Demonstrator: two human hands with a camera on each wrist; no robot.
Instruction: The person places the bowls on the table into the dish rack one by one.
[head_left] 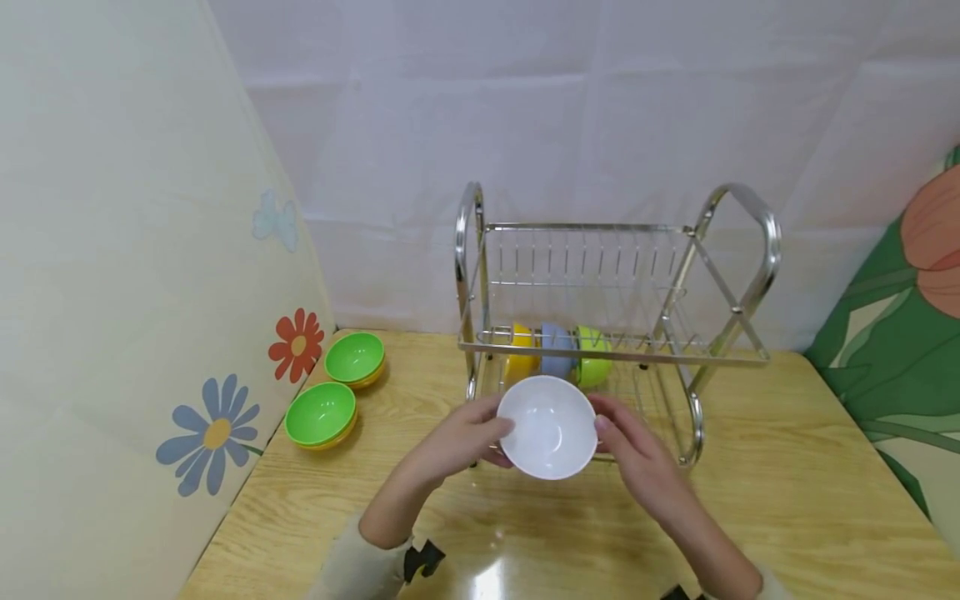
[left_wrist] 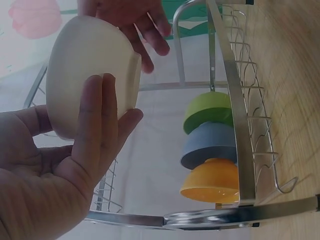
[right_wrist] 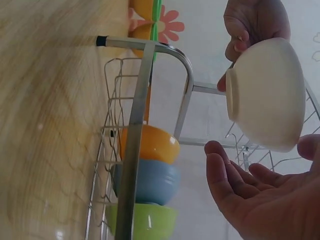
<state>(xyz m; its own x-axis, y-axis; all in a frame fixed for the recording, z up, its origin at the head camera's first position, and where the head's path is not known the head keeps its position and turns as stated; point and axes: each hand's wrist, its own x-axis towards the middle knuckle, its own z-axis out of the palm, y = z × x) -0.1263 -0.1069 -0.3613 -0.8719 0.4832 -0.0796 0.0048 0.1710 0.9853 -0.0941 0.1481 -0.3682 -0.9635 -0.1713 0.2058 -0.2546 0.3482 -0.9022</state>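
A white bowl (head_left: 549,429) is held in front of the rack, its inside facing the head camera. My left hand (head_left: 461,442) grips its left side, thumb at the rim; in the left wrist view the fingers of that hand (left_wrist: 55,185) lie along the outside of the bowl (left_wrist: 75,75). On the opposite side is my right hand (head_left: 645,458). In the right wrist view this hand (right_wrist: 270,200) has its thumb at the rim of the bowl (right_wrist: 270,95), with its loosely extended fingers apart from the underside.
A two-tier metal rack (head_left: 615,358) stands on the wooden table (head_left: 780,467). Orange (head_left: 521,354), blue (head_left: 556,350) and lime-green (head_left: 593,357) bowls sit in a row on its lower tier. Two stacks of bowls with green ones on top (head_left: 355,357) (head_left: 321,414) stand at the left, near the wall.
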